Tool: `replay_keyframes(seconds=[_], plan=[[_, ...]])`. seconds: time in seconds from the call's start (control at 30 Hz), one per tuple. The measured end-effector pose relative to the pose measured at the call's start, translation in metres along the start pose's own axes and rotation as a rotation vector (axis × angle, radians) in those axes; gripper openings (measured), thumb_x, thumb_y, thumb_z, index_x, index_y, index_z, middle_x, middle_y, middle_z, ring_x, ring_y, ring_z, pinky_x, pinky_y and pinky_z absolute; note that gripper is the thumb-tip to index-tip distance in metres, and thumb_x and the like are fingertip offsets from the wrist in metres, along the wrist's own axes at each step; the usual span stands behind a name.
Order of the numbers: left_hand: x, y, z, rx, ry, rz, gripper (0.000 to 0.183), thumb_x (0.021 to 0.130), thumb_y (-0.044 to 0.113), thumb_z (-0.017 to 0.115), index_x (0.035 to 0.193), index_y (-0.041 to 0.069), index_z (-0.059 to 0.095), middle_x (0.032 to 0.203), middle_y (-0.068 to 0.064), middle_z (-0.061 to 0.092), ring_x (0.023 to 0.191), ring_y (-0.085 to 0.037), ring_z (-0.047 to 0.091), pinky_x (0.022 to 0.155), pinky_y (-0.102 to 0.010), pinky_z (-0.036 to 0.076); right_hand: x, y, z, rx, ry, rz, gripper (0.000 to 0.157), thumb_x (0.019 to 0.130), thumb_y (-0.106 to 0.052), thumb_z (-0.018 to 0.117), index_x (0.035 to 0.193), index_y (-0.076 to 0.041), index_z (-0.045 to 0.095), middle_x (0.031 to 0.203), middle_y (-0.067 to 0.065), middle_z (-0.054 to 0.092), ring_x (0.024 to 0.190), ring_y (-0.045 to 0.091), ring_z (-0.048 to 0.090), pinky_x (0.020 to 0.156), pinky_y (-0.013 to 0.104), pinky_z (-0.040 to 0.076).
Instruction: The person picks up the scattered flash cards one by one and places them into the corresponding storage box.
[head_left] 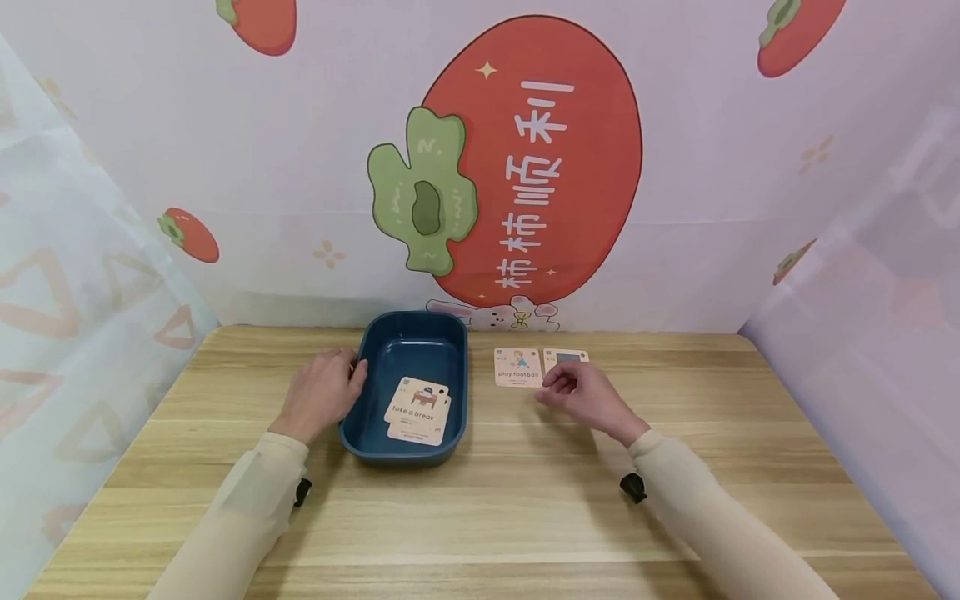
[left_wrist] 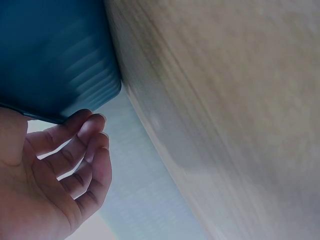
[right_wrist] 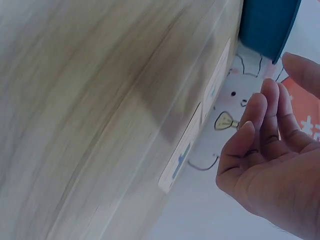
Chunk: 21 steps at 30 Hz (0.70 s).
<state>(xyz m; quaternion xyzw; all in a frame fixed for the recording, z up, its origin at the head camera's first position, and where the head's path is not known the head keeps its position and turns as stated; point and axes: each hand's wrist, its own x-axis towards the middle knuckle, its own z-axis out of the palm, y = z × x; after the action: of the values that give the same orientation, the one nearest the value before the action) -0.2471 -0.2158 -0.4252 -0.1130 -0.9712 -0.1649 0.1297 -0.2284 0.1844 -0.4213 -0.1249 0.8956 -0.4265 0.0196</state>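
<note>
At the left side of a dark blue plastic bin (head_left: 460, 392), my left hand (head_left: 321, 394) grips the rim between the thumb and the fingers outside. A "take a break" card (head_left: 415, 402) lies in the bin, overlapping another card (head_left: 416, 431) beneath it. My right hand (head_left: 592, 402) hovers above the table with its fingers loosely bent and nothing between them. Just beyond its fingertips, a "play football" card (head_left: 517, 367) lies flat beside a second card (head_left: 562, 356), which the hand partly covers. In the right wrist view the right hand (right_wrist: 272, 155) is apart from both cards.
The wooden table (head_left: 525, 517) ends at the back against a white fabric backdrop (head_left: 697, 167) printed with persimmons. Fabric panels also rise along the left and right sides. The bin stands near the table's back edge, left of the loose cards.
</note>
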Motion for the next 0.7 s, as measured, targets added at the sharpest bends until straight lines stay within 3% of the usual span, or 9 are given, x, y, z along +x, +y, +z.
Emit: replay_keyframes(seconds=[0.4, 0.7], plan=[[0.000, -0.001, 0.001, 0.010, 0.008, 0.008, 0.031, 0.104, 0.024, 0.054, 0.098, -0.004, 0.067, 0.082, -0.013, 0.063, 0.071, -0.030, 0.059, 0.061, -0.045, 0.050, 0.006, 0.018, -0.024, -0.068, 0.044, 0.036, 0.028, 0.083, -0.010, 0.083, 0.101, 0.004, 0.067, 0.087, 0.009, 0.064, 0.078, 0.021, 0.058, 0.069, 0.028, 0.048], [0.000, 0.000, 0.000, 0.009, 0.004, 0.004, 0.030, 0.104, 0.023, 0.054, 0.097, -0.003, 0.067, 0.081, -0.012, 0.062, 0.070, -0.030, 0.058, 0.060, -0.043, 0.049, 0.008, 0.029, -0.037, -0.102, 0.046, 0.137, 0.039, 0.084, -0.017, 0.084, 0.111, 0.004, 0.066, 0.098, 0.013, 0.063, 0.085, 0.025, 0.056, 0.075, 0.035, 0.047]])
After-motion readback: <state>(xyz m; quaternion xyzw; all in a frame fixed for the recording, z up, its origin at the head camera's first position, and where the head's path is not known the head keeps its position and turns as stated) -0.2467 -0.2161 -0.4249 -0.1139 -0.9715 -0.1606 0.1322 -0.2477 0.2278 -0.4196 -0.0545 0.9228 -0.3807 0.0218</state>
